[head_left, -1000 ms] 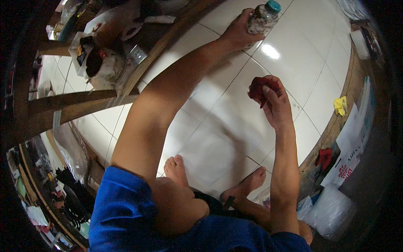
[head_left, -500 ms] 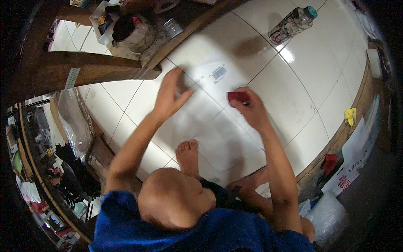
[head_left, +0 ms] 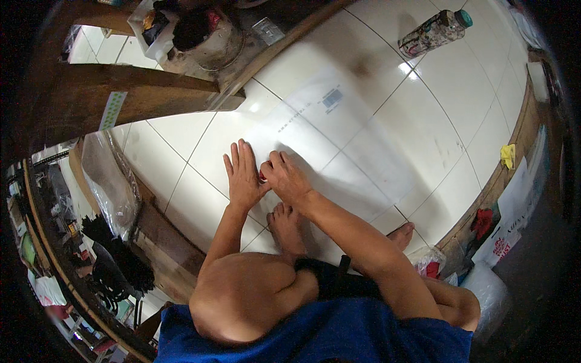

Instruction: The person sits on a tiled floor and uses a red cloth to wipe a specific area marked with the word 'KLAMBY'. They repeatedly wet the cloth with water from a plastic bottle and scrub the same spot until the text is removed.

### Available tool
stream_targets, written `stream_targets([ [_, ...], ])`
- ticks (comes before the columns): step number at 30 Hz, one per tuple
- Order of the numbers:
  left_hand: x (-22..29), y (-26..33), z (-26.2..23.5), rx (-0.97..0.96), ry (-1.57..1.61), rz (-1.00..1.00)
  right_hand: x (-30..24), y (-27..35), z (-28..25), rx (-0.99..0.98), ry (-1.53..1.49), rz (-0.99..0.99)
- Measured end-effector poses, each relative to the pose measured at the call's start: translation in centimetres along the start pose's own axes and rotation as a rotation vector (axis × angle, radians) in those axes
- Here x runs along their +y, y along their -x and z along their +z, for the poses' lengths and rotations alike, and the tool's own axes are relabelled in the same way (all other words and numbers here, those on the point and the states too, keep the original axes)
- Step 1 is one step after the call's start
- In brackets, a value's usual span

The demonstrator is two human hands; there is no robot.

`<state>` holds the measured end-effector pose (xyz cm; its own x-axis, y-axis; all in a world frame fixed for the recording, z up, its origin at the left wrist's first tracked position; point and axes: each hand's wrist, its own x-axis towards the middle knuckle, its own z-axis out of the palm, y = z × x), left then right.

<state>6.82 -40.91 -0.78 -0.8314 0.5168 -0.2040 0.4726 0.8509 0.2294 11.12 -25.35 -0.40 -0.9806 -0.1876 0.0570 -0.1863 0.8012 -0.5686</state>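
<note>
A translucent plastic bag [head_left: 369, 160] with a printed barcode lies flat on the white tiled floor in front of me. My left hand [head_left: 243, 181] rests palm down at the bag's left edge, its fingers stretched out. Just right of it, my right hand [head_left: 287, 179] is closed over a small dark red piece [head_left: 262, 176]. Only a sliver of that piece shows between the two hands, so its kind is hard to make out. My right fingers press down at the bag's edge, beside my left thumb.
A patterned bottle with a teal cap [head_left: 436, 33] lies on the floor at the far right. Wooden beams [head_left: 157, 91] and a grimy bucket [head_left: 212, 42] are at the upper left. A wooden ledge [head_left: 478, 209] holding a yellow scrap [head_left: 508, 156] runs along the right.
My right hand has moved left with the dark red piece, from above the bag's right part to beside my left hand. My left hand has come down nearer to me and lies flat.
</note>
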Motion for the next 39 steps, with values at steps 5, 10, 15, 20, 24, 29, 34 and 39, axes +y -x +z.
stream_targets([
  [5,0.7,-0.3,-1.2,-0.12,-0.015,-0.058,6.3,-1.4,-2.8,0.006,-0.044,0.257],
  [10,1.4,-1.0,-2.4,-0.143,0.0,-0.092,17.2,-4.3,-10.8,0.322,0.089,0.432],
  [15,0.9,-0.9,-2.8,-0.124,0.065,-0.072,12.8,-3.9,-6.8,0.308,0.009,0.148],
  [20,-1.3,0.3,0.4,-0.074,-0.012,-0.054,-1.5,-2.0,1.5,-0.207,-0.101,0.041],
  [24,1.0,-0.6,-1.4,-0.077,0.112,-0.079,7.3,-3.5,-0.8,0.147,-0.109,0.206],
  [29,1.2,0.0,-2.6,-0.072,0.101,-0.112,16.3,-7.5,-10.3,0.212,0.103,0.39],
  [34,0.7,0.1,-2.4,-0.074,0.083,-0.1,6.7,-5.8,-3.5,0.164,-0.04,0.131],
  [39,-0.7,0.8,-0.6,-0.05,0.0,0.002,0.3,-4.6,0.7,0.171,-0.105,0.1],
])
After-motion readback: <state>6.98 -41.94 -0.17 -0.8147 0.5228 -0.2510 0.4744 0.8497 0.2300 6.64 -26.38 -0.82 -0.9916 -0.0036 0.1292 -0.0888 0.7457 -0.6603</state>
